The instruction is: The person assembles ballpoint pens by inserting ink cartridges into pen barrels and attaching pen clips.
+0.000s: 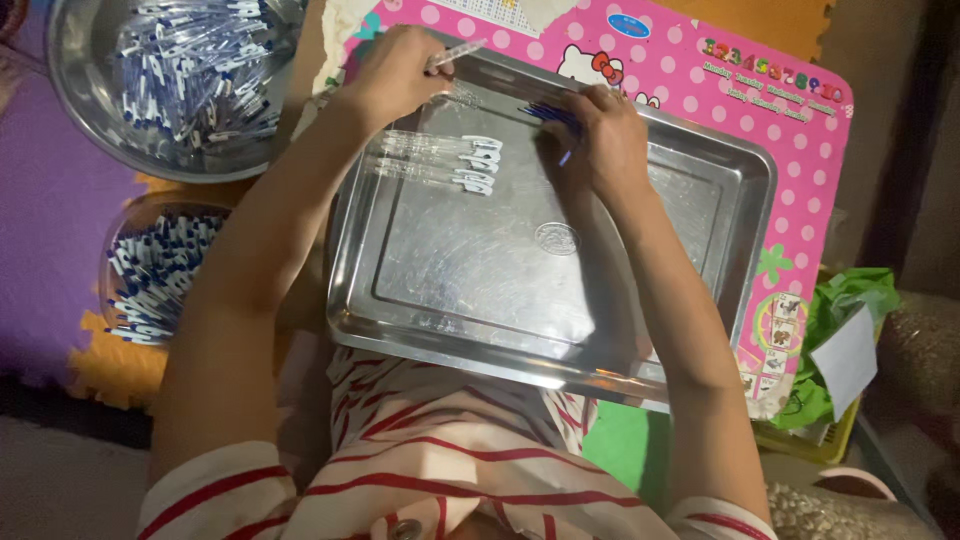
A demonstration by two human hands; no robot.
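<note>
A rectangular steel tray point(450, 300) lies on a pink dotted board point(800, 160) in front of me. My left hand point(395, 75) is at the tray's far left corner, pinching a clear pen barrel point(455, 52). My right hand point(600, 140) rests on the tray's far edge, closed over several thin blue pen refills point(548, 114). A few clear pen caps with white clips point(440, 160) lie side by side on the tray between my hands.
A large steel bowl point(80, 100) of blue-and-white pens sits at the far left. A smaller clear bowl point(125, 225) with more of them stands below it. A green bag with a white slip point(845, 350) lies at the right.
</note>
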